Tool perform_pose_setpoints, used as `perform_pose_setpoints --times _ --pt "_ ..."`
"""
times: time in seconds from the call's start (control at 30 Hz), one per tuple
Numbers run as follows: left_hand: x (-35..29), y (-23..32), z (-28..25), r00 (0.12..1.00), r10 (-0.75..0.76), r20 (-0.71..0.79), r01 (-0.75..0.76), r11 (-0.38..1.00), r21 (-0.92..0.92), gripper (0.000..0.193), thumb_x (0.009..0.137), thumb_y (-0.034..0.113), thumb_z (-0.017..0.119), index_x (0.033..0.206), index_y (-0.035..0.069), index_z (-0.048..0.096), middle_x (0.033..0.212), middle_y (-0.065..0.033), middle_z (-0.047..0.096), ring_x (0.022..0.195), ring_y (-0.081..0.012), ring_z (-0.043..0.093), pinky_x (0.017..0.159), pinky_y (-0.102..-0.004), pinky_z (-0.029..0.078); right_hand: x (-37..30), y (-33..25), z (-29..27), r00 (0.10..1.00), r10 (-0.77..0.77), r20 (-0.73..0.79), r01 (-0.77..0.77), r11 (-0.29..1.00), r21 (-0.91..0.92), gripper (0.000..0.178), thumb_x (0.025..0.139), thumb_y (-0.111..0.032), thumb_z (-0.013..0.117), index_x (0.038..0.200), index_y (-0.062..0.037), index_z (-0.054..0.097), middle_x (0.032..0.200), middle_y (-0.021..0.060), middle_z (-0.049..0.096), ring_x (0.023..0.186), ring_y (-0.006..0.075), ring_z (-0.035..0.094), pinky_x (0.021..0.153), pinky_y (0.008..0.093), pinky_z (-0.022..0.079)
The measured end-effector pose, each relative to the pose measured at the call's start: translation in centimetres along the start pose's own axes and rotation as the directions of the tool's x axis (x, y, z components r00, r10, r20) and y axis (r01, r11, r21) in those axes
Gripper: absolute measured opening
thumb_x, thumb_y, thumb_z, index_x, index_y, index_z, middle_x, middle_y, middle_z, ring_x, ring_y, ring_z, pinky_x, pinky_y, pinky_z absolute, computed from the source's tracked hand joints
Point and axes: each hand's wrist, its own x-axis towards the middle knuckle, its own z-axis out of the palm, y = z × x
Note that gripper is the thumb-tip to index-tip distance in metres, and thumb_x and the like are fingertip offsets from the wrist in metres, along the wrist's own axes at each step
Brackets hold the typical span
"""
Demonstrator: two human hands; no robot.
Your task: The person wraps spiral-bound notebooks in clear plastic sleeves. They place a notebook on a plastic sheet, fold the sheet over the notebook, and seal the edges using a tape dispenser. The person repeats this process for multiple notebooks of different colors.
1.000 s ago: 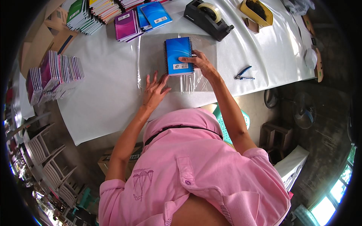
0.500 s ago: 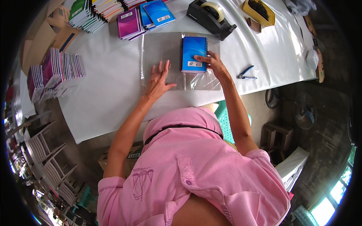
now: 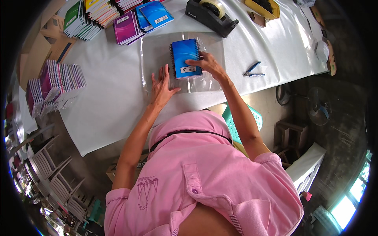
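Pinched firmly, it seems, in the right hand (image 3: 212, 66), thumb across the cover and fingers tucked at the right edge: that's the blue notebook (image 3: 184, 51), and it's been on the move! Half a second ago it sat over toward the right side of the clear plastic sheet (image 3: 157, 51); now it's back left, close to where it was a second ago, near the middle, with plastic showing all around it. Coils run down both long edges, so there may be more than one notebook in that grip; can't tell from here. Nor can I tell if it's resting on the sheet or held just above.

Over to the left hand (image 3: 160, 89): empty, fingers spread on the plastic, hardly shifted in that last half second. But the gap has closed, and the notebook is just beside those fingertips again. So it's position that has changed; no plastic is visible over the cover. Beyond, on the white table (image 3: 102, 102), the tape dispenser (image 3: 212, 19) and pliers (image 3: 248, 73) lie untouched.
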Motion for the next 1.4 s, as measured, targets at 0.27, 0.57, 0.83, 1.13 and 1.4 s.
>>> perform_pose_setpoints --times 0.27,0.57,0.83,1.13,1.4 --pt "4.3 2.0 -2.1 0.911 -0.374 0.176 0.408 0.742 -0.532 0.062 0.094 0.029 0.059 0.143 -0.001 0.035 0.106 -0.0206 0.066 0.095 -0.0277 0.067 0.084 -0.0366 0.050 -1.7 2.2 3.0 0.936 -0.206 -0.287 0.112 0.944 -0.311 0.077 0.085 -0.053 0.064 0.124 0.0114 0.047 0.102 0.0322 0.061 0.092 0.0429 0.064 0.080 0.0448 0.050" --pt "3.5 2.0 0.8 0.903 -0.417 0.098 0.389 0.704 -0.594 0.061 0.094 0.033 0.058 0.139 -0.004 0.040 0.090 -0.0185 0.069 0.076 -0.0238 0.067 0.072 -0.0336 0.051 -3.2 1.6 2.4 0.850 -0.316 -0.422 0.273 0.949 -0.160 0.045 0.099 -0.033 0.050 0.119 0.0064 0.055 0.100 0.0299 0.062 0.092 0.0417 0.062 0.079 0.0430 0.049" --pt "3.9 3.7 0.0 0.879 -0.457 0.141 0.455 0.710 -0.538 0.057 0.097 0.032 0.053 0.140 -0.003 0.039 0.088 -0.0185 0.066 0.077 -0.0248 0.065 0.071 -0.0349 0.050 -4.8 1.8 2.9 0.862 -0.320 -0.393 0.284 0.947 -0.147 0.035 0.097 -0.022 0.054 0.124 0.0009 0.051 0.096 0.0259 0.061 0.089 0.0407 0.063 0.077 0.0427 0.047" --pt "9.8 7.9 -4.2 0.977 0.187 -0.098 -0.181 0.981 0.066 0.073 0.083 0.016 0.068 0.147 0.017 0.033 0.150 -0.0108 0.036 0.142 -0.0335 0.024 0.113 -0.0545 0.023 -7.2 3.7 0.0 0.761 -0.320 -0.565 -0.061 0.830 -0.554 0.045 0.076 -0.012 0.074 0.117 -0.0061 0.056 0.093 0.0136 0.066 0.088 0.0336 0.063 0.075 0.0416 0.048" --pt "16.3 7.0 -5.3 0.876 0.403 0.266 -0.478 0.804 0.354 0.039 0.085 0.016 0.063 0.123 0.022 0.065 0.151 0.0018 0.036 0.145 -0.0306 0.019 0.115 -0.0559 0.016 -7.7 -2.9 1.7 0.815 -0.399 -0.419 0.127 0.830 -0.543 0.024 0.086 -0.009 0.056 0.109 -0.0077 0.060 0.097 0.0161 0.065 0.082 0.0369 0.065 0.070 0.0469 0.052"
